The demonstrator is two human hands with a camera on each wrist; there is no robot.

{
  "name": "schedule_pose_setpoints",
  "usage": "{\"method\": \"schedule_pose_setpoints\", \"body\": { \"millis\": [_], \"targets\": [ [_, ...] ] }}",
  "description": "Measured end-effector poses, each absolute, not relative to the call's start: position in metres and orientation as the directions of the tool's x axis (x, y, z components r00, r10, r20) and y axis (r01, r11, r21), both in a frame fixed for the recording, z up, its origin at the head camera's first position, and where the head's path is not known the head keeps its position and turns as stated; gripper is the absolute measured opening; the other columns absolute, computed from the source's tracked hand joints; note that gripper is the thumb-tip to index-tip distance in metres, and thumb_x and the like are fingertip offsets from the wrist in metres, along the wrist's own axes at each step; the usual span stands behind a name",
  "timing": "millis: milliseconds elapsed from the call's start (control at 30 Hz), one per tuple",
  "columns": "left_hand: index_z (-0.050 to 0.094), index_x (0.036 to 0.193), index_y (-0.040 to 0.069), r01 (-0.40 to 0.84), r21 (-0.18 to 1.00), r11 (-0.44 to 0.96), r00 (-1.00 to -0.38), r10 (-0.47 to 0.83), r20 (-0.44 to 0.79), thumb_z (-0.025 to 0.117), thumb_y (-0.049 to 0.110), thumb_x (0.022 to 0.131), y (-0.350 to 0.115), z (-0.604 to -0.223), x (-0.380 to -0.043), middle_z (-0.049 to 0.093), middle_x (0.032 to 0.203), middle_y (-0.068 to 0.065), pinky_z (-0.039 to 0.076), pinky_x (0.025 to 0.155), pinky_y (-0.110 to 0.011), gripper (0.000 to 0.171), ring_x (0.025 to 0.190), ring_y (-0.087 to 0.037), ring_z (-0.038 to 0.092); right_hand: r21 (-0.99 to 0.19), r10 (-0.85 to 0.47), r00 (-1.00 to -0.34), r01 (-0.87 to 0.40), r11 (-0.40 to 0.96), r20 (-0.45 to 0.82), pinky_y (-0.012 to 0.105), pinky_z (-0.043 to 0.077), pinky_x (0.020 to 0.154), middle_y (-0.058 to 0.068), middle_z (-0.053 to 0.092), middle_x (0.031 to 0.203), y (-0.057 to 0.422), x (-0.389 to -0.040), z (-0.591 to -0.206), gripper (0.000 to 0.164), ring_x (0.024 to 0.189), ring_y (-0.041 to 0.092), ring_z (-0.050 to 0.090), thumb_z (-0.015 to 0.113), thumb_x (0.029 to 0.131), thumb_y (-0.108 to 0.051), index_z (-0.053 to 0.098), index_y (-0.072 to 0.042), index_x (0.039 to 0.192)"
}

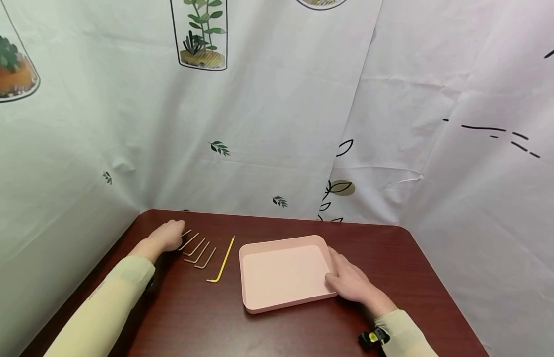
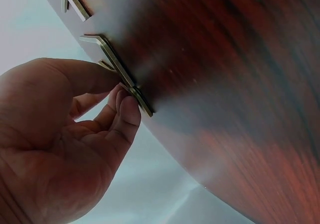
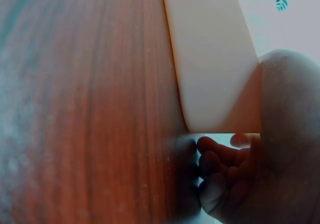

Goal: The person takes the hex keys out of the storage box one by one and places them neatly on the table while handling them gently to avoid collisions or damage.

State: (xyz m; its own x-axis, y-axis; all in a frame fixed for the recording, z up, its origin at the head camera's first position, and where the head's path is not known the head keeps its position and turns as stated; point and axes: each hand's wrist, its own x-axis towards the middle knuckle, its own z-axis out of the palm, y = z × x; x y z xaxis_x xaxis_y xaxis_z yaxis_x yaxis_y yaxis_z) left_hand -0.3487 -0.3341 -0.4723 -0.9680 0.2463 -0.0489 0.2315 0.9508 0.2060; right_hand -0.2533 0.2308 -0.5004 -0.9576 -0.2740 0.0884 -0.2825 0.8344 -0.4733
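At the table's far left, my left hand [image 1: 168, 235] pinches a small metal hex key [image 2: 145, 105] between thumb and fingertips, at the table surface. Its fingers partly cover the key. Several bare-metal hex keys [image 1: 208, 259] lie in a slanted row beside that hand. To their right is a longer yellow hex key [image 1: 225, 259], its short arm towards me. A shallow pink tray [image 1: 283, 277] sits flat right of the yellow key. My right hand [image 1: 350, 281] grips the tray's right side, thumb over the rim and fingers along the outer wall.
Everything lies on a dark red-brown wooden table [image 1: 205, 322] with rounded far corners. White cloth [image 1: 277, 124] with printed plants hangs behind and at both sides of it. A dark strap with a small device [image 1: 374, 337] is on the right wrist.
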Motion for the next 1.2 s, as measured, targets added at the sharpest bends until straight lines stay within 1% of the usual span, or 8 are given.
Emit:
{"method": "schedule_pose_setpoints", "body": {
  "millis": [167,300,400,567,767,933,1200],
  "targets": [
    [0.062,0.116,-0.012,0.221,0.178,0.959,-0.974,0.225,-0.001,0.062,-0.003,0.095,-0.332,-0.472,-0.345,0.062,0.108,-0.031,0.053,0.089,-0.063,0.023,0.101,-0.052,0.063,-0.465,-0.278,-0.955,-0.293,0.835,0.101,0.058,0.047,0.115,0.023,0.05,0.166,0.231,-0.253,-0.499,0.084,0.143,0.036,0.056,0.061,0.094,-0.017,0.035,0.003,0.171],
    [0.059,0.121,-0.016,0.199,0.189,0.962,-0.98,0.198,0.021,0.064,0.0,0.098,-0.327,-0.469,-0.339,0.06,0.11,-0.034,0.052,0.094,-0.067,0.028,0.108,-0.056,0.061,-0.458,-0.28,-0.954,-0.296,0.838,0.104,0.057,0.048,0.113,0.023,0.052,0.164,0.231,-0.252,-0.498,0.084,0.139,0.035,0.059,0.062,0.093,-0.018,0.036,0.003,0.17],
    [0.057,0.121,-0.016,0.191,0.191,0.963,-0.982,0.185,0.047,0.068,0.004,0.1,-0.324,-0.468,-0.337,0.059,0.11,-0.033,0.051,0.093,-0.067,0.03,0.108,-0.055,0.06,-0.459,-0.28,-0.955,-0.294,0.838,0.1,0.057,0.047,0.114,0.023,0.051,0.165,0.231,-0.252,-0.497,0.084,0.141,0.036,0.058,0.062,0.093,-0.018,0.036,0.003,0.17],
    [0.058,0.115,-0.011,0.196,0.199,0.96,-0.979,0.181,0.093,0.068,0.008,0.102,-0.319,-0.469,-0.336,0.057,0.106,-0.029,0.049,0.09,-0.065,0.026,0.105,-0.052,0.057,-0.46,-0.279,-0.956,-0.29,0.839,0.093,0.059,0.045,0.117,0.024,0.049,0.167,0.231,-0.253,-0.498,0.083,0.147,0.039,0.054,0.061,0.094,-0.017,0.035,0.004,0.17],
    [0.057,0.111,-0.009,0.215,0.212,0.953,-0.972,0.189,0.137,0.066,0.008,0.102,-0.31,-0.47,-0.332,0.055,0.105,-0.027,0.049,0.089,-0.063,0.021,0.101,-0.049,0.055,-0.46,-0.278,-0.956,-0.289,0.839,0.094,0.057,0.046,0.115,0.023,0.05,0.165,0.232,-0.253,-0.499,0.083,0.142,0.037,0.057,0.061,0.094,-0.017,0.035,0.003,0.17],
    [0.059,0.113,-0.007,0.229,0.222,0.948,-0.966,0.193,0.173,0.068,0.011,0.103,-0.301,-0.47,-0.326,0.055,0.104,-0.023,0.048,0.087,-0.061,0.022,0.1,-0.045,0.054,-0.463,-0.28,-0.956,-0.289,0.838,0.091,0.058,0.046,0.116,0.024,0.05,0.166,0.231,-0.252,-0.5,0.083,0.144,0.038,0.056,0.062,0.094,-0.018,0.035,0.003,0.17],
    [0.059,0.111,-0.005,0.247,0.207,0.946,-0.956,0.204,0.209,0.068,0.013,0.102,-0.287,-0.473,-0.321,0.055,0.105,-0.022,0.049,0.087,-0.06,0.023,0.101,-0.045,0.053,-0.471,-0.282,-0.955,-0.292,0.832,0.093,0.059,0.045,0.116,0.024,0.049,0.166,0.23,-0.251,-0.499,0.083,0.145,0.038,0.055,0.062,0.094,-0.018,0.035,0.003,0.17]
  ]
}}
